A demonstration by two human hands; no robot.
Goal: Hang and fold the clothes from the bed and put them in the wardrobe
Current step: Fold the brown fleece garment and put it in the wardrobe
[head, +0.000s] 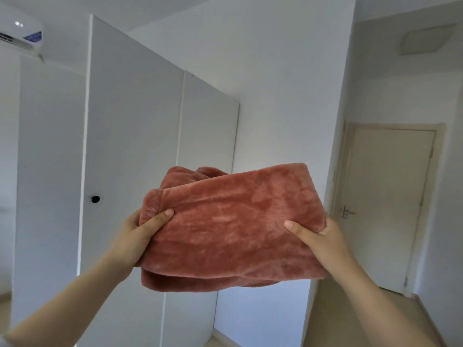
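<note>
A folded pink plush garment [230, 229] is held raised in front of the white wardrobe [132, 146], gripped at its edges by the left hand [140, 234] and right hand [323, 236], thumbs on top. Folding appears finished; the wardrobe doors are seen closed, so stowing remains.

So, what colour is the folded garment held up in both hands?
Dusty pink-red plush, a plain folded garment; seen in the head view.
</note>
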